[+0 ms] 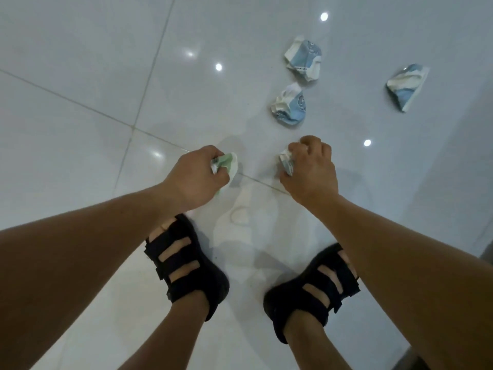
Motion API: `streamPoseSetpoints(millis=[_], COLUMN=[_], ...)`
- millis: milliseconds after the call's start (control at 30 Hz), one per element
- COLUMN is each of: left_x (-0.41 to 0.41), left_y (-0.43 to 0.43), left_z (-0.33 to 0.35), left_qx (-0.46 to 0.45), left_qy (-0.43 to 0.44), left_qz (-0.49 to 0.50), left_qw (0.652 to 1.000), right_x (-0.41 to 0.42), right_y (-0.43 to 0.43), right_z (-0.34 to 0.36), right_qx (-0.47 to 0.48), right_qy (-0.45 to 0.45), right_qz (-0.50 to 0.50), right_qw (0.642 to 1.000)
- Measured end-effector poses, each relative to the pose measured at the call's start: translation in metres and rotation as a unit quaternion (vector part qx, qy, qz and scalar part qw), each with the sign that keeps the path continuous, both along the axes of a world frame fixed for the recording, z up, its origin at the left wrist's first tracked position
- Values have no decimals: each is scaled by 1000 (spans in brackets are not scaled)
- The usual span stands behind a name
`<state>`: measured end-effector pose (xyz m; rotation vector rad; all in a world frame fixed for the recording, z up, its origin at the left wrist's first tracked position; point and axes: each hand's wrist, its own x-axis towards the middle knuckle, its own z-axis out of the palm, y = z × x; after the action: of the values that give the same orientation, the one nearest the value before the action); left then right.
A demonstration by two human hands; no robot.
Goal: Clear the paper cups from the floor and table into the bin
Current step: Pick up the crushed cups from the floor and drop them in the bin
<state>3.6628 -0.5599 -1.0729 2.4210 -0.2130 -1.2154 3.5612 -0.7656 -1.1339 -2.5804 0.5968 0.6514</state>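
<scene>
Glossy white tiled floor (80, 62), grey grout lines, lamp glare spots. Left hand (196, 176) curled round a crushed green-and-white paper cup (226, 162). Right hand (310, 166) fisted on a crumpled pale cup (286, 162), low over the tiles. Farther right, three squashed blue-and-white cups lie on the floor: near one (289, 106), far one (304, 58), rightmost (406, 85). Black strapped sandals (186, 260) nearest.

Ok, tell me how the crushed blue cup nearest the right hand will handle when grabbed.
The crushed blue cup is crumpled out of round, so it probably won't roll. Its creased paper looks light and likely to give further under a grip. On the glossy floor it may skid if pushed, so pinching from above seems safer.
</scene>
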Motion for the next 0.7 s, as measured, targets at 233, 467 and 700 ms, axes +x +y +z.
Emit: streamPoseSetpoints(millis=[233, 467, 700], left_x=[13, 74, 131], left_y=[-15, -31, -19], left_z=[38, 172, 379], left_qx=[-29, -38, -68], left_qy=[8, -23, -94], left_qz=[-23, -44, -12], left_qw=[999, 998, 993], right_x=[3, 63, 137], right_y=[-1, 16, 41], right_z=[54, 199, 407], right_qx=[69, 129, 154], right_qy=[-1, -88, -161], right_qz=[14, -22, 6], right_qw=[998, 987, 975])
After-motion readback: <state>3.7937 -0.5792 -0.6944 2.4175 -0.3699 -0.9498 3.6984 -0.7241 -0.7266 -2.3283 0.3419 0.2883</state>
